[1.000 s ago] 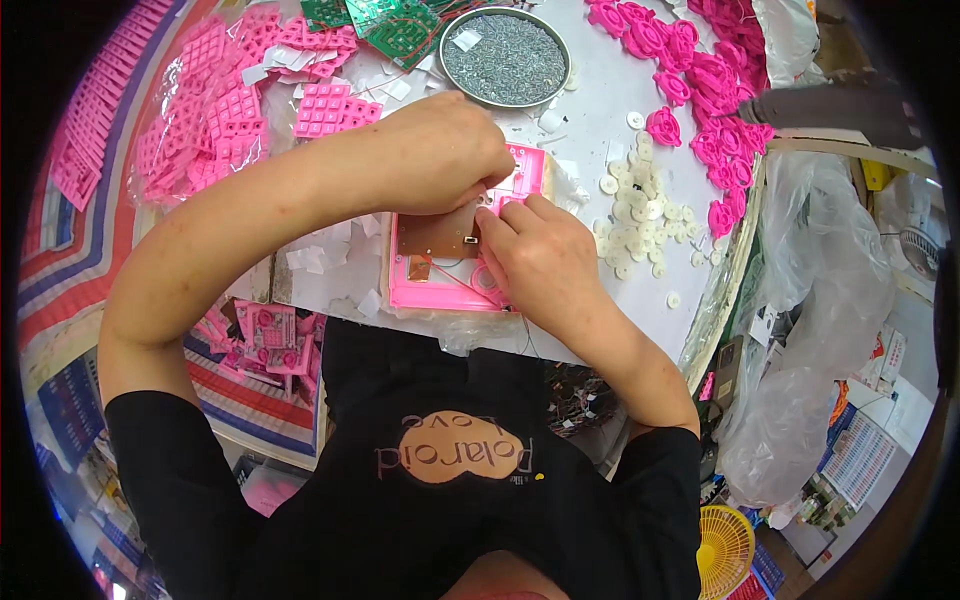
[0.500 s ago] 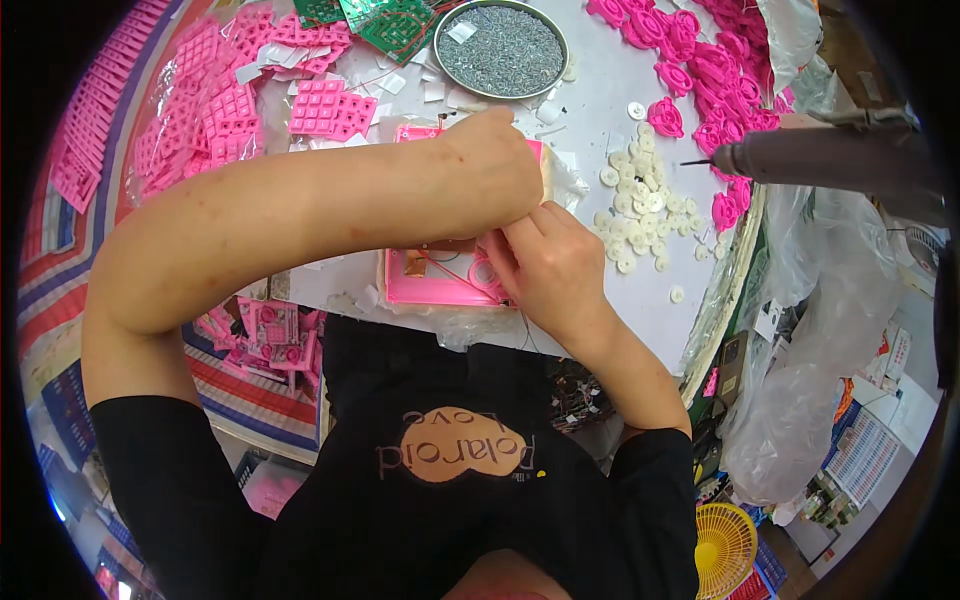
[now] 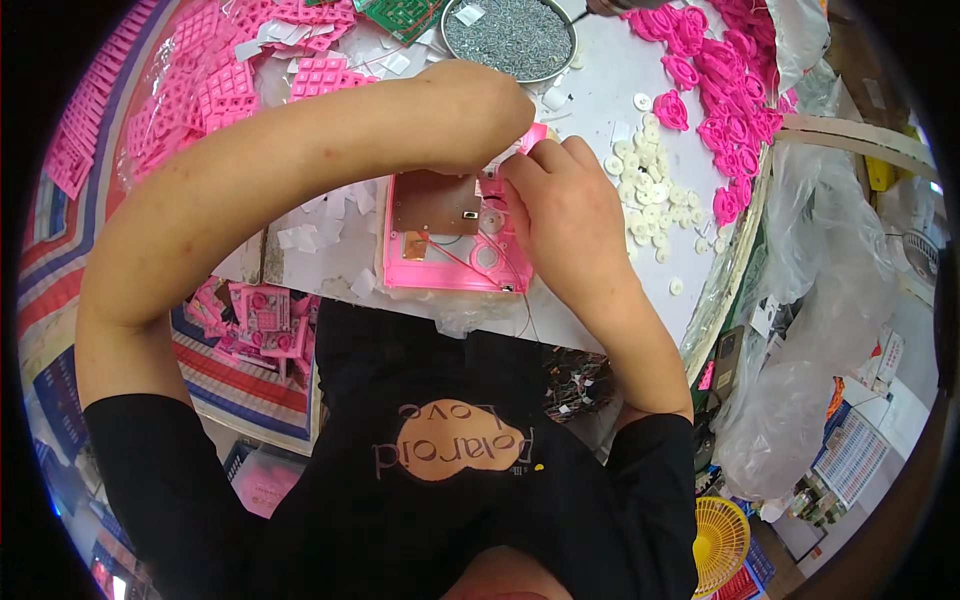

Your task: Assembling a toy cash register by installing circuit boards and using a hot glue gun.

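Observation:
A pink plastic case [image 3: 430, 274] lies open on the table in front of me, on clear wrapping. Inside it sit a brown circuit board [image 3: 435, 204], a small copper-coloured piece, thin wires and round openings. My left hand [image 3: 492, 115] is bent over the far side of the case, its fingers hidden behind the wrist. My right hand [image 3: 570, 205] is at the case's far right edge, fingers curled and closed close to the left hand. What they pinch, if anything, is hidden.
Beyond the case stands a round tin of small screws [image 3: 510, 40]. White plastic wheels [image 3: 645, 190] and pink ring-shaped parts [image 3: 735, 130] lie to the right. Pink keypads [image 3: 225, 95] are heaped left, near green circuit boards [image 3: 400, 18]. A dark screwdriver tool [image 3: 605, 6] shows at the top edge.
Both hands have shifted slightly away from me, uncovering the brown board. The right hand's fingers have moved to the case's far right edge. The screwdriver tool has swung from the right to the top edge.

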A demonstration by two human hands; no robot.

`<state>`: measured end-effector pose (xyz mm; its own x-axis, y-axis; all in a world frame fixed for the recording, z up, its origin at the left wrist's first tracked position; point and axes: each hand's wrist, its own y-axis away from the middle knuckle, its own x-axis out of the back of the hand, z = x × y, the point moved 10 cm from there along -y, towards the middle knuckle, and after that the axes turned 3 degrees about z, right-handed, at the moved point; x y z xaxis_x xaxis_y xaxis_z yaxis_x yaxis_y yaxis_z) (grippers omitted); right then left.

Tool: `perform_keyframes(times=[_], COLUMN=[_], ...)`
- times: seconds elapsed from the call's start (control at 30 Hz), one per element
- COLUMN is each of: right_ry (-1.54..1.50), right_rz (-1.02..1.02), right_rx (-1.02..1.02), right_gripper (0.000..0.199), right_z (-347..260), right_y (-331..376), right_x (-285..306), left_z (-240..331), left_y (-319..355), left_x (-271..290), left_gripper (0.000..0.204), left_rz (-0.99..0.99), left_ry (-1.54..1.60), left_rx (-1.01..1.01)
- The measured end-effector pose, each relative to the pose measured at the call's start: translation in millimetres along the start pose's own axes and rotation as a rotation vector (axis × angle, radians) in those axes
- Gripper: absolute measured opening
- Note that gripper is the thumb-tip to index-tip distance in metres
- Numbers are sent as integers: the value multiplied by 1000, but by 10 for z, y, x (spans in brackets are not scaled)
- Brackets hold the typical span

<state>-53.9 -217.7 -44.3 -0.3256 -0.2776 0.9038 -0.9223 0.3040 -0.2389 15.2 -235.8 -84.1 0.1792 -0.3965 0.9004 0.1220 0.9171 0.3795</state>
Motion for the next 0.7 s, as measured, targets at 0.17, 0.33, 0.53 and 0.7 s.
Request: perform_keyframes(times=[0.17,0.33,0.53,0.7], right_ry=[-46,-87,-210,-274], right_rz=[13,73,257,276], right_rx=[58,56,6,-66], right_gripper=[12,13,12,10], right_z=[-16,16,196,261], right_y=[-5,74,67,81], right_x=[-14,-77,-109,-167], left_z=[-11,-37,-17,-38], left_y=[4,9,4,-2], left_x=[-60,-57,8,-22], left_gripper=[16,14,14,15], left_rz=[42,134,114,127], left_ry=[10,0,98,73], left_rx=[-60,-74,-37,-36])
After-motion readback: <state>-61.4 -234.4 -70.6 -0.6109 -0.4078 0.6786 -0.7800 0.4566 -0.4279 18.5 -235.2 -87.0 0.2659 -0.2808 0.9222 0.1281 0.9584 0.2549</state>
